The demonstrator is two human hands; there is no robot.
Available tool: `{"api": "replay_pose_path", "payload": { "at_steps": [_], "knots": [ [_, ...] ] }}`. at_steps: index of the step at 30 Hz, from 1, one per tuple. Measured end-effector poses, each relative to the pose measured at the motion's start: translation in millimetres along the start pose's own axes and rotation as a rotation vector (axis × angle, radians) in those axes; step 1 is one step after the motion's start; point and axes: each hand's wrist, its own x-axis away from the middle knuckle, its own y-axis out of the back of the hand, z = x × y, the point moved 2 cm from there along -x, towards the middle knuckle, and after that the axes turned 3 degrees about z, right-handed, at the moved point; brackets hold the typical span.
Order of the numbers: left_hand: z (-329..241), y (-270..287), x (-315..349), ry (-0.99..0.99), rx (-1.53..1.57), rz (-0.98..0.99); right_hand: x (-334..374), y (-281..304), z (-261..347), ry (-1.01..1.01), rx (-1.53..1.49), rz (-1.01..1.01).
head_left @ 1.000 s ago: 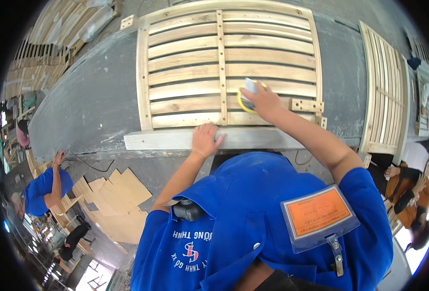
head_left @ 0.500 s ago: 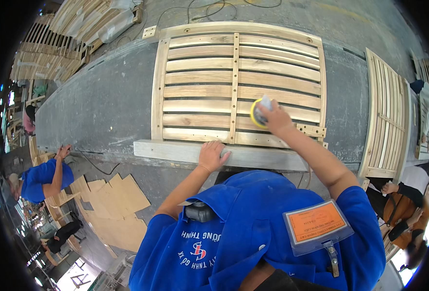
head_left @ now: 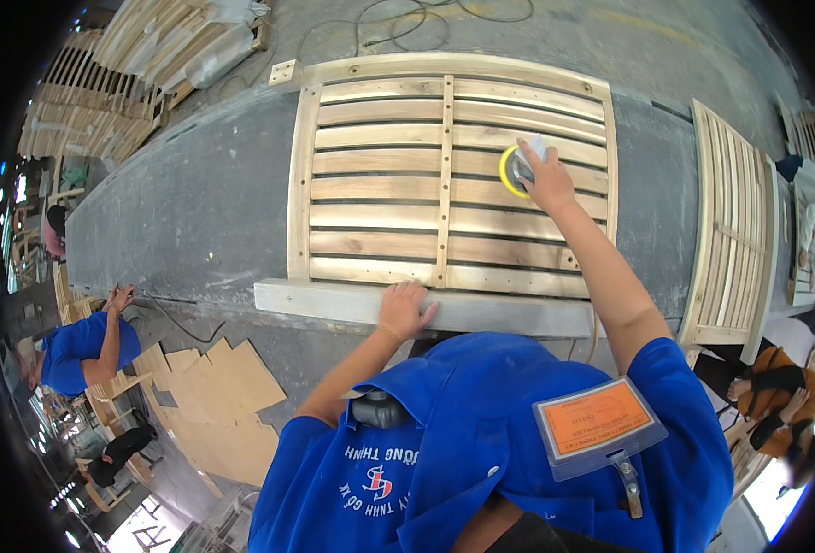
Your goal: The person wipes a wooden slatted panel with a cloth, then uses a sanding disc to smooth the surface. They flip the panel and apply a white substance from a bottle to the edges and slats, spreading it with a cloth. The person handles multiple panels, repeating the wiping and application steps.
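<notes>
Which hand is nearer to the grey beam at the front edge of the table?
Left. The left hand rests on the grey beam; the right hand is farther up, on the sander.

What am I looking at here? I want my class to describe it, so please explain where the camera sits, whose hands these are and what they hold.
The camera sits on a worker's head and looks down through a fisheye lens, so straight edges bend. Both arms in blue sleeves are the worker's own. The right hand presses a round sander with a yellow rim onto a slatted wooden panel lying flat on a grey bench. The left hand rests flat on the wooden beam along the panel's near edge. A second panel stands at the right.
</notes>
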Motion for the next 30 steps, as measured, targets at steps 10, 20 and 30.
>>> {"api": "replay_pose_path", "payload": {
  "at_steps": [10,20,30],
  "knots": [
    [1,1,0,0.003,0.048,-0.014,-98,12,155,0.198,-0.088,-0.030],
    [0,6,-5,0.044,0.062,0.050,-104,-26,286,0.330,-0.166,0.102],
    [1,6,-4,-0.019,0.053,-0.079,-103,-17,236,0.038,-0.176,0.064]
  ]
}}
